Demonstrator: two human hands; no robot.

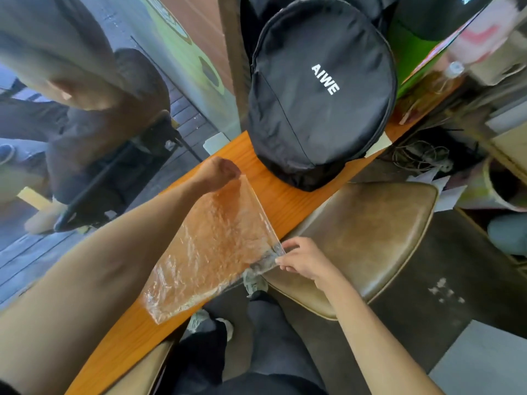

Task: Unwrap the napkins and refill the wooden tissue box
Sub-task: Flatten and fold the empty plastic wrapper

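A clear, crinkled plastic wrapper (pixel 211 246) is stretched flat over the narrow orange wooden counter (pixel 273 192). My left hand (pixel 216 173) pinches its far corner. My right hand (pixel 302 259) pinches the near right corner, just past the counter's edge and over the stool. The wrapper looks empty; I see no napkins inside it. Neither the napkins nor the wooden tissue box are in view.
A round black zipped bag (pixel 322 89) marked AIWE lies on the counter beyond my left hand. A brown leather stool (pixel 370 238) stands right of the counter. A glass pane (pixel 85 109) borders the counter's left side. My legs and shoes (pixel 253 283) are below.
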